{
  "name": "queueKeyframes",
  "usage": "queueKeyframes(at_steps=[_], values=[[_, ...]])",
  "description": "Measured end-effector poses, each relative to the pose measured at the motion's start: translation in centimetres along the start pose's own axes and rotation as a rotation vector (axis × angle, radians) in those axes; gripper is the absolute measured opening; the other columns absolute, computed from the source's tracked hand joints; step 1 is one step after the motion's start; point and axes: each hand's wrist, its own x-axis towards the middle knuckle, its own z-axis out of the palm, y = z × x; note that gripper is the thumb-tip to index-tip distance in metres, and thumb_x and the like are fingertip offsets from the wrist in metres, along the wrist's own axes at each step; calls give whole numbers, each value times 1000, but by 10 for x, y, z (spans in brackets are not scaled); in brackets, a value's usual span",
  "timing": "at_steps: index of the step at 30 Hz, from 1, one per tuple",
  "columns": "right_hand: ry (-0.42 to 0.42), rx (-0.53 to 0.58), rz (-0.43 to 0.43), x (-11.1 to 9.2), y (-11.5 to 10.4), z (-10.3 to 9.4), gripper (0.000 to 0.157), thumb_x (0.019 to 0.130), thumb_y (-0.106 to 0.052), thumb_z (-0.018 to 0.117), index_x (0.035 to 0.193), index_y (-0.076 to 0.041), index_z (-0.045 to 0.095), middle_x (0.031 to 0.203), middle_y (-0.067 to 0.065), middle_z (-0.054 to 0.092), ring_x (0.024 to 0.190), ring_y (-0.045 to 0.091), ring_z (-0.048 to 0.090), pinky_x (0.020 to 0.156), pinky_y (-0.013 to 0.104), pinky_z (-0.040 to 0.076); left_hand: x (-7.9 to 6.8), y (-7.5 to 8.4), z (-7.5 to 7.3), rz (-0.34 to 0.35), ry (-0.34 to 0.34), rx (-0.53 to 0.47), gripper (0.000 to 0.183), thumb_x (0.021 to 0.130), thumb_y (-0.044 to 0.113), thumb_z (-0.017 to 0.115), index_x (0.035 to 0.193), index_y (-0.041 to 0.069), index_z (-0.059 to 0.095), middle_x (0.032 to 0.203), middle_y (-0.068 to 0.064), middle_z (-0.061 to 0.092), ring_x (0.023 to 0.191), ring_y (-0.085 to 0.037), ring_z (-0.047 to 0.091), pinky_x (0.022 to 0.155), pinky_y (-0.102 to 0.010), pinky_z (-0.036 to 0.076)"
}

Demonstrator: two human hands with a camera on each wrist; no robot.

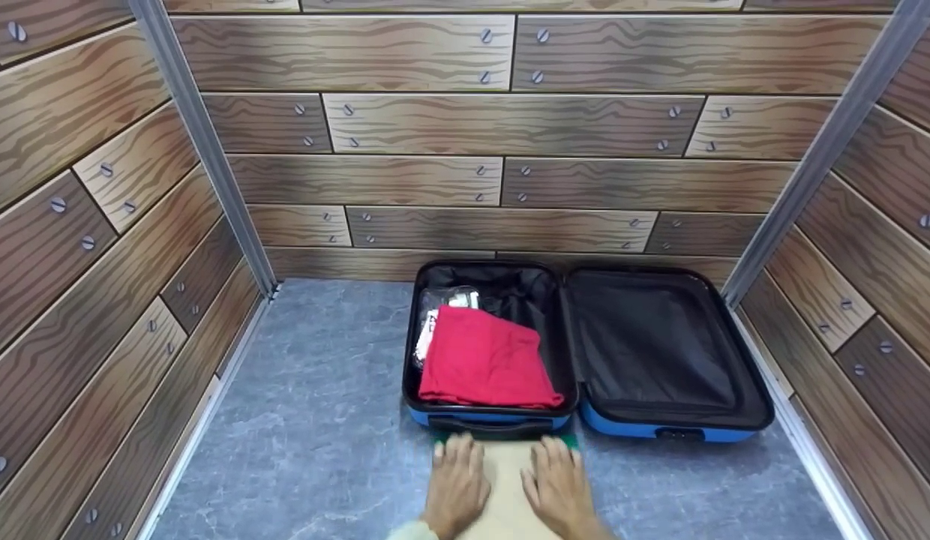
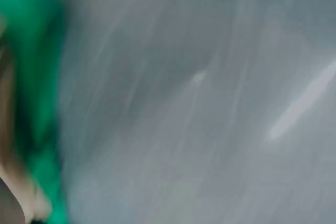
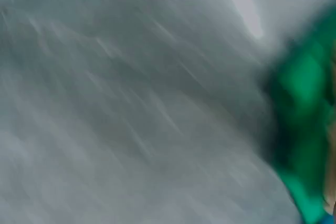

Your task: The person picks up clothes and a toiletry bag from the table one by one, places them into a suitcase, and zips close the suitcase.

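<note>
My left hand [image 1: 457, 480] and right hand [image 1: 561, 484] lie palm down, side by side, over a flat beige piece [image 1: 508, 487] on the floor. Their fingers reach forward, fairly straight, along its left and right sides. Green cloth [image 1: 571, 442] peeks out past the fingertips at the far corners. Both wrist views are blurred; green fabric [image 2: 39, 66] fills the left edge of one, and a green fold [image 3: 302, 124] the right edge of the other. Just beyond the hands, an open blue suitcase [image 1: 491, 420] holds a folded red cloth [image 1: 487, 360].
Beside the red cloth sits a clear plastic packet [image 1: 463, 298] with white print. The suitcase's black-lined lid half [image 1: 652, 345] lies opened out to the right. Grey marbled floor [image 1: 322, 405] extends left, with wood-patterned walls [image 1: 435, 120] on three sides.
</note>
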Motion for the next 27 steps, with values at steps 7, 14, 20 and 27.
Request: queueKeyframes(at_steps=[7,14,20,27], values=[[-224,-58,94,-9,-6,5,59,90,-43,56,129,2,56,126,19,58,122,37,49,98,57,37,-13,4,7,-92,-250,0,54,85,40,49,124,4,59,123,-11,58,119,-30,50,97,-52,34],[-317,-84,67,-2,-1,0,58,94,-46,51,127,1,57,122,17,57,121,35,49,97,56,35,-6,8,5,-141,-372,-28,53,92,38,46,131,5,58,132,-13,59,127,-31,51,104,-57,35],[-278,-81,65,-2,1,0,57,92,-47,51,124,0,55,114,19,54,112,37,47,91,54,36,-8,9,10,-143,-281,-25,49,88,37,46,124,6,57,122,-15,55,115,-33,49,99,-53,33],[-150,-80,4,-3,2,6,56,85,-44,54,118,2,55,105,21,51,107,42,46,89,53,37,-10,8,11,-165,-228,-21,42,84,38,47,112,6,54,112,-16,53,102,-33,46,93,-52,30]])
